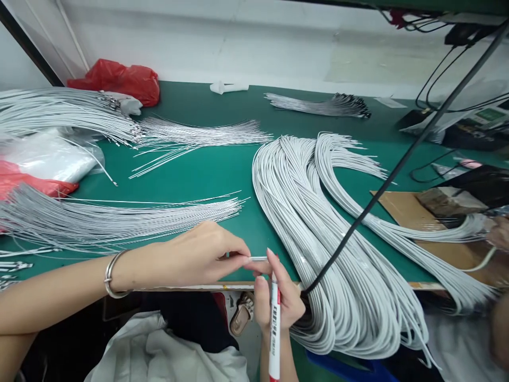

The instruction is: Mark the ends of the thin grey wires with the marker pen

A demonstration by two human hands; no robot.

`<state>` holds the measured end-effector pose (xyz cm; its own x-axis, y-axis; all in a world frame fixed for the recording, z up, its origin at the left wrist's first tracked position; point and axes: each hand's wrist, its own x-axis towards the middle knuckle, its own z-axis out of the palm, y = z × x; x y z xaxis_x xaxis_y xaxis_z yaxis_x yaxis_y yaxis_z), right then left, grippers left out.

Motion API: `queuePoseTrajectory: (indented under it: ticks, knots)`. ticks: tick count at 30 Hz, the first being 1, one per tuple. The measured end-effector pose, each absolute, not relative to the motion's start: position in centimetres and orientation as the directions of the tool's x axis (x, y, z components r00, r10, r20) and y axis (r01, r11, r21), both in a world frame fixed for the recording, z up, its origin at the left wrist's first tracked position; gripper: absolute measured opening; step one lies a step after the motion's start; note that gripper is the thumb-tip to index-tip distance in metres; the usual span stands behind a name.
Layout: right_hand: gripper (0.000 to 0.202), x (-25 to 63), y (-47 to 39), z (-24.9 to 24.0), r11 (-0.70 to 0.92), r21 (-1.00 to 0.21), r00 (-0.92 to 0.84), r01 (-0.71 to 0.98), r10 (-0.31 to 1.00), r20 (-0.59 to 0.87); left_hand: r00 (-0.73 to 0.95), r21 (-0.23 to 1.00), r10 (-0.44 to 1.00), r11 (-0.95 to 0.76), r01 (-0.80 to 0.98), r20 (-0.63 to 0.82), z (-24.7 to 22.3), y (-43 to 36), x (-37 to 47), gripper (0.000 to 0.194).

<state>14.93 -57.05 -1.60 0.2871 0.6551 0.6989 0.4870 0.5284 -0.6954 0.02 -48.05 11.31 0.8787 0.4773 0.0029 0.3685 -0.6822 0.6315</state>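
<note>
My left hand [207, 252], a metal bangle at its wrist, reaches in from the left and pinches one end of a short thin pale piece [258, 259] near the table's front edge. Fingertips of my right hand [284, 300] meet the other end. A white marker with red parts [274, 329] is held in my right hand, its lower end pointing down. Just right of it, a large bundle of white cables [314, 228] curves over the table edge. Thin grey wires [159, 220] lie behind my left forearm.
More wires [207, 132] lie across the green table [178, 180], beside red bags [119, 79] at the back left. A black cable [377, 196] slants across the right side. Cardboard [409, 212] and another person's hand [499, 233] are at the far right.
</note>
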Motion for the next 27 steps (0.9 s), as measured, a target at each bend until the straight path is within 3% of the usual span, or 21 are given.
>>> queuePoseTrajectory:
  ticks: [6, 17, 19, 22, 25, 27]
  knots:
    - [0.053, 13.4, -56.7, -1.1, 0.527, -0.709, 0.375, 0.468, 0.608, 0.7, 0.867, 0.642, 0.496, -0.678, 0.357, 0.041, 11.3, -48.3, 0.5, 0.025]
    - [0.062, 14.2, -57.4, -1.2, 0.529, -0.688, 0.262, 0.497, 0.664, 0.7, 0.871, 0.592, 0.49, -0.716, 0.371, 0.047, 10.9, -48.8, 1.2, 0.026]
    - [0.054, 14.7, -57.3, -1.2, 0.483, -0.731, 0.312, 0.482, 0.685, 0.659, 0.891, 0.561, 0.452, -0.751, 0.349, 0.052, 11.0, -48.9, 1.1, 0.028]
    - [0.018, 15.9, -57.0, -0.5, 0.45, -0.805, 0.288, 0.387, 0.77, 0.569, 0.926, 0.51, 0.377, -0.798, 0.321, 0.007, 11.0, -49.0, 0.9, 0.031]
    - [0.026, 16.6, -56.7, 0.4, 0.447, -0.85, 0.139, 0.278, 0.857, 0.496, 0.943, 0.526, 0.317, -0.787, 0.322, -0.103, 10.8, -48.8, 1.1, 0.03]
    - [0.029, 16.6, -56.7, 0.6, 0.415, -0.873, 0.135, 0.257, 0.879, 0.458, 0.927, 0.576, 0.327, -0.728, 0.371, -0.184, 10.8, -48.7, 1.3, 0.028]
